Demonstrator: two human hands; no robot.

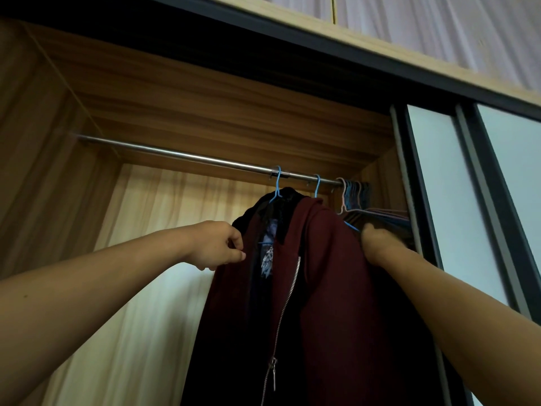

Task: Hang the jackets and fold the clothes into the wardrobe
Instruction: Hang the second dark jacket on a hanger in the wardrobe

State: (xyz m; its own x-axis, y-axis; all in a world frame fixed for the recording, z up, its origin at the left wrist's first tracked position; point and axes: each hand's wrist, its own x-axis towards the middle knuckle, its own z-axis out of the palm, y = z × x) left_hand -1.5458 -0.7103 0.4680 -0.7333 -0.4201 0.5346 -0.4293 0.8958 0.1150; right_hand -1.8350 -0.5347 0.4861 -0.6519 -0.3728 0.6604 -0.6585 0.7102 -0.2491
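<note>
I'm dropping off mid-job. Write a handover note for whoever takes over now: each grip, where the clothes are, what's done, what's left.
Hands: left grip pinches the maroon jacket at its front edge; right grip, blurred, holds its shoulder.
Where: the jacket hangs on a blue hanger on the rail, in front of a dark garment on a second blue hanger. Spare hangers bunch at the rail's right end.
Done: two garments hung.
Left: probably straighten the jacket and let go; clothes to fold are not in view.
</note>
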